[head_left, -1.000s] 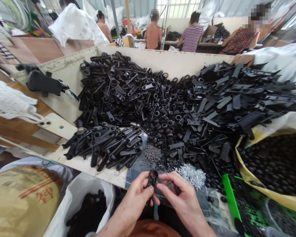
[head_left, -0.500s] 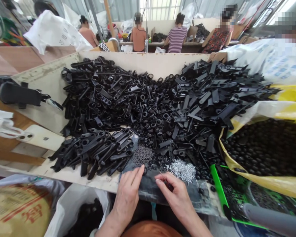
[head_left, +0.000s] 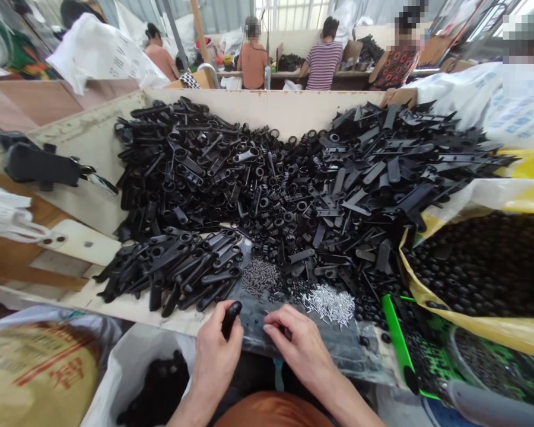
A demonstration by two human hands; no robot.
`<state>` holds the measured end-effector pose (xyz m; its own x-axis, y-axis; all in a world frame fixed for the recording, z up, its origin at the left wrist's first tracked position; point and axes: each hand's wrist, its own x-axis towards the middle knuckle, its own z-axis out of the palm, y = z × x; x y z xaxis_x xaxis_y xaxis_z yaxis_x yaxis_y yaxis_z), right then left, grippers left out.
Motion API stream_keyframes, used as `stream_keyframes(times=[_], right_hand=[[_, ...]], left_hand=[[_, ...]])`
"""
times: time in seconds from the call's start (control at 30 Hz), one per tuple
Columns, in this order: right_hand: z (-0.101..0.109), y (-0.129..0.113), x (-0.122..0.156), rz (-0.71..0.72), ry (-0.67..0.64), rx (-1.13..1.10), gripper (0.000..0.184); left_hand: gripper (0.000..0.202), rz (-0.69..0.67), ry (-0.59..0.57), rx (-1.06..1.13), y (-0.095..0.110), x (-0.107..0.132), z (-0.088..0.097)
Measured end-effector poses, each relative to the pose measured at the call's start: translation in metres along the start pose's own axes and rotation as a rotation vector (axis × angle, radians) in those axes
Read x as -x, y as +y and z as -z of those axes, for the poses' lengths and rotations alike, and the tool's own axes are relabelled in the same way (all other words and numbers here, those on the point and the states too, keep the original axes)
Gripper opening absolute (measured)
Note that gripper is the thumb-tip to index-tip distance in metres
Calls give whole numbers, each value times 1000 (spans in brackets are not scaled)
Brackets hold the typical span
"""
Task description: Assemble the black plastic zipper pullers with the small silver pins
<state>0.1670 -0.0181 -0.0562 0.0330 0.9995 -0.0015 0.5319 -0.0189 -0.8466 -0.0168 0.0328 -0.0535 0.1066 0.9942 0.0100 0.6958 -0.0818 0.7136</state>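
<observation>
My left hand [head_left: 214, 356] is closed round a black plastic handle part [head_left: 230, 318] at the near edge of the work tray [head_left: 115, 127]. Beside it, my right hand [head_left: 296, 344] pinches something small and dark that I cannot make out. Just beyond my fingers lie a small heap of dark screws [head_left: 260, 276] and a heap of shiny silver pins [head_left: 329, 303]. A stack of assembled black handles [head_left: 178, 267] lies left of the screws. A big pile of loose black plastic parts [head_left: 302, 184] fills the tray behind.
A yellow-lined sack of black round pieces [head_left: 485, 267] stands at the right, a green bin [head_left: 396, 338] below it. A white bag with black parts [head_left: 155, 385] and a tan sack [head_left: 40, 367] sit near left. A phone [head_left: 78, 242] lies left. Several people work at the back.
My left hand, stretched out toward the screws half a second ago, has pulled back and now grips a black handle part. My right hand has shifted slightly left and nearer.
</observation>
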Motion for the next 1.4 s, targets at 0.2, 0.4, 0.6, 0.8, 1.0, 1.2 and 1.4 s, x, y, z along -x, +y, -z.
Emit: stream_keyframes(times=[0.2, 0.4, 0.6, 0.8, 1.0, 1.2, 1.4], right_hand=[[-16, -9, -16, 90, -66, 289, 15], [-4, -2, -15, -71, 1, -56, 17], [0, 0, -6, -447, 62, -765, 41], [-1, -19, -7, -449, 106, -1089, 40], [-6, -24, -6, -441, 77, -1112, 37], [-6, -20, -2, -441, 101, -1032, 37], [3, -20, 0, -104, 221, -615, 30]], left_hand=[[14, 61, -131, -175, 11, -6, 7], [19, -70, -239, -190, 14, -10, 0], [23, -133, -269, -114, 13, -12, -6], [29, 352, -312, 657, 31, -1, -2], [43, 519, -320, 964, 50, 7, 4], [45, 592, -300, 1023, 50, 11, -3], [48, 637, -343, 1112, 47, 12, -9]])
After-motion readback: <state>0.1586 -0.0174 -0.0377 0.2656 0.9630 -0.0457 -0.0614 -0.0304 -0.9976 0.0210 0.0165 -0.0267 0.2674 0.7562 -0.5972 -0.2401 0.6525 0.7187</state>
